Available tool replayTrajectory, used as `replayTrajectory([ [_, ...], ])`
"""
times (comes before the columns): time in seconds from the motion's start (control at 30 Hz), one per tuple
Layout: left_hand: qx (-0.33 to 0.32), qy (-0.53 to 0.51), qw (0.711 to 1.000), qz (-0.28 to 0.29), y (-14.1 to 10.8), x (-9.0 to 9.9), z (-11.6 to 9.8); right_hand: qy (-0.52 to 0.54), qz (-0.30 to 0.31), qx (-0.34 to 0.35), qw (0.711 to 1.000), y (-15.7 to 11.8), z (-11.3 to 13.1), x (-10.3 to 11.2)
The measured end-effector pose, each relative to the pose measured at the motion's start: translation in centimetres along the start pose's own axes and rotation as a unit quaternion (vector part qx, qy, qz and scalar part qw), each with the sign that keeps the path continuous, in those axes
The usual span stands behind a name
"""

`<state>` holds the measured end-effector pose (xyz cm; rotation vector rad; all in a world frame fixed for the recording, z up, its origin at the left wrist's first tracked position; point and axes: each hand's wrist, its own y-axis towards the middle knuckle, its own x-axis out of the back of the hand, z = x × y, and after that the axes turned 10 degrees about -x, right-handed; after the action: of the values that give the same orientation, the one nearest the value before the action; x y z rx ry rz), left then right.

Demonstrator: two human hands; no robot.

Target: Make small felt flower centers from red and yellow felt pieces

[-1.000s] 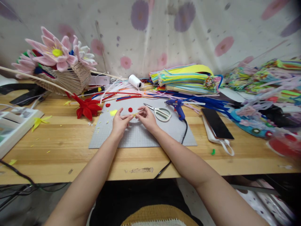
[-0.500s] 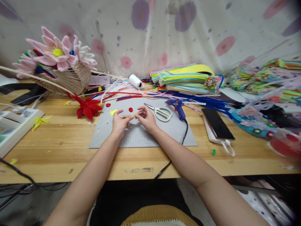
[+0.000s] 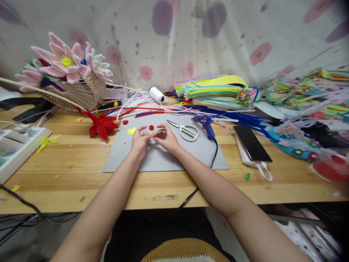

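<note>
Over the grey cutting mat (image 3: 160, 160), my left hand (image 3: 140, 142) and my right hand (image 3: 168, 139) meet fingertip to fingertip. Both are closed in a pinch around a small yellow piece (image 3: 155, 133), too small to make out exactly. Just beyond the fingers lies a red round piece (image 3: 151, 127). A yellow piece (image 3: 132, 131) rests beside my left hand, with another red piece (image 3: 125, 122) farther back. To the right of my right hand are scissors with pale handles (image 3: 188, 133), lying on the mat.
A blue glue gun (image 3: 206, 125) with a trailing cord lies at the mat's right, near a phone (image 3: 253, 143). Bundled pipe cleaners (image 3: 215, 89) line the back. On the left are a red fuzzy flower (image 3: 101, 125), a basket of pink flowers (image 3: 76, 91) and a power strip (image 3: 29, 145).
Both hands have shifted slightly left, with the fingertips still together at the small yellow piece. The tools and flowers on the table stay where they were.
</note>
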<state>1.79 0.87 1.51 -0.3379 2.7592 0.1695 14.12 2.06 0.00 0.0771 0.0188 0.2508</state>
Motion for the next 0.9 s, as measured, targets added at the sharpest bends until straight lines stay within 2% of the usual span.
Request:
replayTrajectory([
  [0.13, -0.027, 0.033, 0.999, 0.019, -0.3, -0.3, -0.1, -0.006, -0.023, -0.015, 1.000, 0.1, -0.3, 0.1],
  [0.27, -0.017, 0.059, 0.998, 0.026, -0.7, -0.6, -0.5, 0.008, -0.050, -0.038, 0.998, 0.3, -0.4, 0.4],
  [0.43, 0.016, 0.044, 0.999, 0.002, -0.8, -0.8, -0.8, 0.059, -0.048, -0.065, 0.995, 0.4, -0.3, 0.4],
  [0.57, 0.012, 0.053, 0.999, -0.008, -0.7, -0.6, -0.6, 0.074, -0.027, -0.079, 0.994, 0.3, 0.0, 0.4],
  [0.67, 0.002, 0.077, 0.997, -0.011, -0.8, -0.5, -0.5, 0.053, -0.026, -0.074, 0.996, 0.2, 0.2, 0.5],
  [0.9, 0.002, 0.108, 0.993, -0.036, -1.1, -0.7, -0.8, -0.005, -0.082, -0.020, 0.996, 0.1, 0.3, 0.7],
])
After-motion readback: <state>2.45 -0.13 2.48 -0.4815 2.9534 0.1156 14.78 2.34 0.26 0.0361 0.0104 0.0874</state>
